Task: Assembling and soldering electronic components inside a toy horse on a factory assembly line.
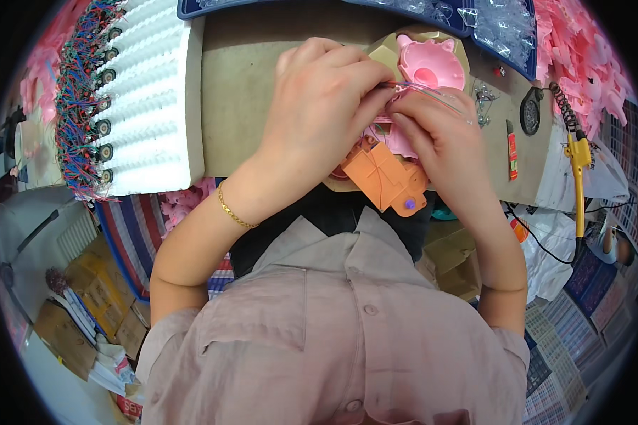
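My left hand [322, 99] and my right hand [439, 138] meet over a pink plastic toy part [404, 145] at the cardboard-covered bench [237, 85]. Both pinch thin red and blue wires [411, 87] that run from it. An orange plastic housing [386, 177] with a purple button hangs from the pink part, just below my fingers. Beyond my right hand sits a pink animal-shaped shell [429, 64] on a tan holder. A thin gold bracelet circles my left wrist.
A white ribbed foam block [152, 92] on the left holds several small speakers with red and blue wires [85, 99]. A yellow-handled soldering iron [578, 152] stands at the right. Blue trays of clear parts [496, 25] and a pile of pink pieces [588, 64] lie behind.
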{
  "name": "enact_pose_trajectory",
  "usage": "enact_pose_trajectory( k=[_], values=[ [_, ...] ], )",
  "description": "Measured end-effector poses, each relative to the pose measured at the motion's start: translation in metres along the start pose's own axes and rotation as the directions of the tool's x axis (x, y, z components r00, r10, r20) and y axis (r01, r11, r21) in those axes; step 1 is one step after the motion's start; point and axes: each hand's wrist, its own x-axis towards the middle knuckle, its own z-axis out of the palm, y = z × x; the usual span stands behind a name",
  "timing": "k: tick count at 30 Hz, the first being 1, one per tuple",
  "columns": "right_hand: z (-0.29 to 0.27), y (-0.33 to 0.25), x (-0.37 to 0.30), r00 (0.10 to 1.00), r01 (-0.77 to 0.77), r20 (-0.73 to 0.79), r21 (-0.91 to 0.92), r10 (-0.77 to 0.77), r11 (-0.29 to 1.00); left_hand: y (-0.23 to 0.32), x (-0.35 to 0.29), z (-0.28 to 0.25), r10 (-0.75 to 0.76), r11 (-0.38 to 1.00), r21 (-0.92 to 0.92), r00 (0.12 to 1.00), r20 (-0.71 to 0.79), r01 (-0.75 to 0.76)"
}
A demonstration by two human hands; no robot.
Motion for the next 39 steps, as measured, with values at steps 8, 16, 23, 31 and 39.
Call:
enact_pose_trajectory(
  k=[8, 16, 23, 31, 39],
  values=[
    [0.002, -0.004, 0.004, 0.999, 0.015, 0.037, -0.041, -0.013, 0.999, 0.000, 0.005, 0.007, -0.001, 0.998, -0.067, 1.000, 0.001, 0.001],
    [-0.007, -0.013, -0.012, 0.998, -0.054, 0.023, 0.012, 0.054, 0.998, -0.004, 0.007, -0.007, -0.052, 0.987, -0.151, 0.999, 0.001, 0.051],
    [-0.020, -0.058, -0.043, 0.979, -0.150, 0.104, -0.229, 0.177, 0.962, 0.014, 0.024, -0.031, -0.088, 0.992, 0.099, 0.990, 0.108, 0.078],
    [-0.028, -0.009, -0.013, 0.995, 0.068, 0.057, 0.192, -0.080, 0.979, -0.005, 0.009, -0.023, -0.389, 0.305, -0.807, 0.840, 0.380, 0.506],
    [-0.014, 0.005, -0.014, 0.984, 0.179, -0.006, 0.144, -0.180, 0.973, -0.009, -0.059, -0.030, -0.046, 0.983, -0.181, 0.997, -0.059, 0.035]
  ],
)
